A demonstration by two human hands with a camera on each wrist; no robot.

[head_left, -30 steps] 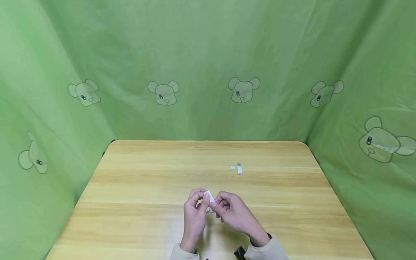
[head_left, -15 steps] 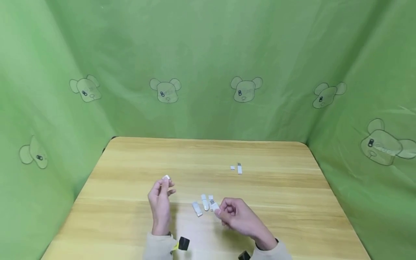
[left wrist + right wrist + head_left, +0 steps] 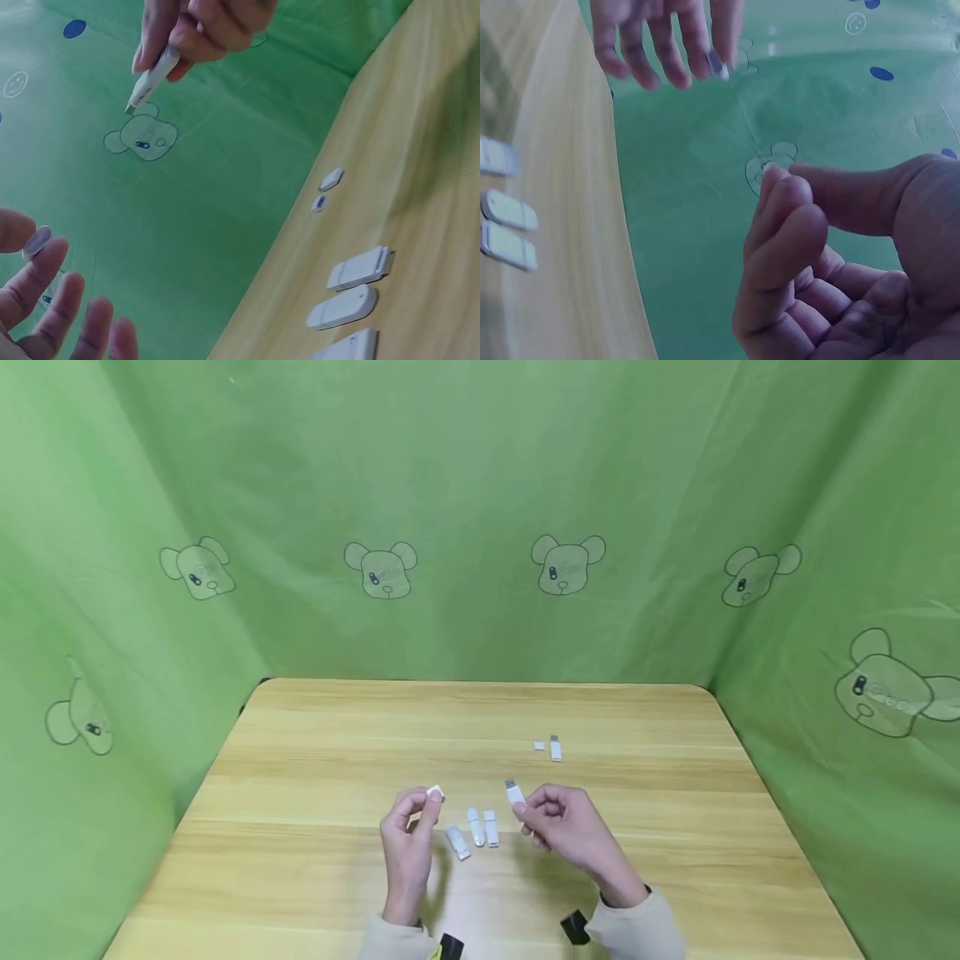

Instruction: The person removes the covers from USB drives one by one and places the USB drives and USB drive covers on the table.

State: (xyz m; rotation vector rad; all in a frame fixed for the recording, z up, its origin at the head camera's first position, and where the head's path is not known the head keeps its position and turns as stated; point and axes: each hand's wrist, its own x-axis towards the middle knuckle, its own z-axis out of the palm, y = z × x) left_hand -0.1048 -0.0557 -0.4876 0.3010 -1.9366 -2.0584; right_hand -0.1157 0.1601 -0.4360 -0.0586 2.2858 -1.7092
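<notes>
Above the table my left hand (image 3: 407, 843) pinches a small white cap (image 3: 435, 792) between thumb and index finger; the left wrist view shows its other fingers spread loosely. To its right, my right hand (image 3: 577, 831) grips a white USB stick (image 3: 515, 793) by its body, with the bare metal plug pointing up and away. A gap separates cap and plug. On the table below, between the hands, lie a capped white stick (image 3: 457, 842), a rounded one (image 3: 476, 827) and a rectangular one (image 3: 491, 828), side by side. The right wrist view hides the held stick behind the fingers.
Farther back on the wooden table (image 3: 315, 752), right of centre, lies another USB stick (image 3: 556, 749) with its plug exposed, a loose white cap (image 3: 539, 746) beside it. A green curtain (image 3: 472, 635) encloses the table's back and sides.
First both hands worked together on a white stick. They then parted, the cap in the left and the uncapped stick in the right. Since then the left hand has come back right; the right has risen slightly.
</notes>
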